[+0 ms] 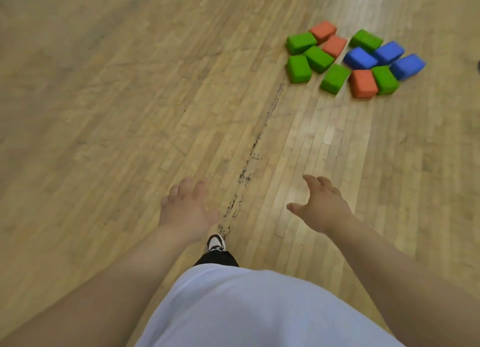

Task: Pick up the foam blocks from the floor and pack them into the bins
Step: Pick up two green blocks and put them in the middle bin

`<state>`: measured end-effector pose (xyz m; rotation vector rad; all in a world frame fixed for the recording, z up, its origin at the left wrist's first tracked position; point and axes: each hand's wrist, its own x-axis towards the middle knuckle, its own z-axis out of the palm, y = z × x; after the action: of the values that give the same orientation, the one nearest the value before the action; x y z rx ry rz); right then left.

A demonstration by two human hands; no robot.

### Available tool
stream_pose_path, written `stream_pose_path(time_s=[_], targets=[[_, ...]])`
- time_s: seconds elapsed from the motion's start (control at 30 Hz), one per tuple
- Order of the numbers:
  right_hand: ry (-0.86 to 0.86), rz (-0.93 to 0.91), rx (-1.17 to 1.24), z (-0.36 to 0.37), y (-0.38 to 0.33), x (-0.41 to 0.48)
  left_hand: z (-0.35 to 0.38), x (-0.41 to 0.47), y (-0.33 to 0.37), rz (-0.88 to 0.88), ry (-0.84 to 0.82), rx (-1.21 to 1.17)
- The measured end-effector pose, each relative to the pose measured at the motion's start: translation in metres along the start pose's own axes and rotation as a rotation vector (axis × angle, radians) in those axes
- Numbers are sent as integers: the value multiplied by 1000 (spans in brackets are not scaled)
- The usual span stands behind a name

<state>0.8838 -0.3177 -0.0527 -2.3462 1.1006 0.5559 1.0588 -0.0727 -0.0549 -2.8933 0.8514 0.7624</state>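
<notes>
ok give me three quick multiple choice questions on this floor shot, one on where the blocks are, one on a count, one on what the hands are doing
1. Where does the cluster of foam blocks lie in the head view?
A. upper right, ahead of the person
B. lower left, beside the shoe
C. between the two hands

2. How many blue blocks show?
A. one
B. three
C. six

3. What state are the hands in?
A. both clutch a block
B. only the left holds a block
C. both are open and empty

Answers:
1 A, the blocks sit on the wooden floor far beyond both hands.
2 B, three blue ones lie at the right of the cluster, among green and orange ones.
3 C, the left hand and right hand have spread fingers and hold nothing.
</notes>
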Motion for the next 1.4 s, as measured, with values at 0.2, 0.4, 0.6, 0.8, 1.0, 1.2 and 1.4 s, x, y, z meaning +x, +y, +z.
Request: stream_pose_path(time_s=[0.2, 0.4, 0.6, 0.8, 1.0, 1.2, 1.4], targets=[[29, 47, 53, -23, -63, 56, -61, 91, -40, 65, -35, 67], [29, 111, 90, -54, -62, 120, -96, 173, -7, 119, -67, 103], [10, 121, 114, -103, -26, 214, -118, 258, 68, 127, -61, 126], [-17, 84, 82, -188, 29, 302, -153, 333, 173, 94, -80, 101], [-33, 89, 74, -261, 69, 364, -192, 394, 261, 124, -65, 68], [-19, 133, 102, -307, 85, 431, -222, 480, 315, 174, -64, 105], [-12, 205, 112, -353, 82, 521, -250, 589, 352, 222, -95, 117]])
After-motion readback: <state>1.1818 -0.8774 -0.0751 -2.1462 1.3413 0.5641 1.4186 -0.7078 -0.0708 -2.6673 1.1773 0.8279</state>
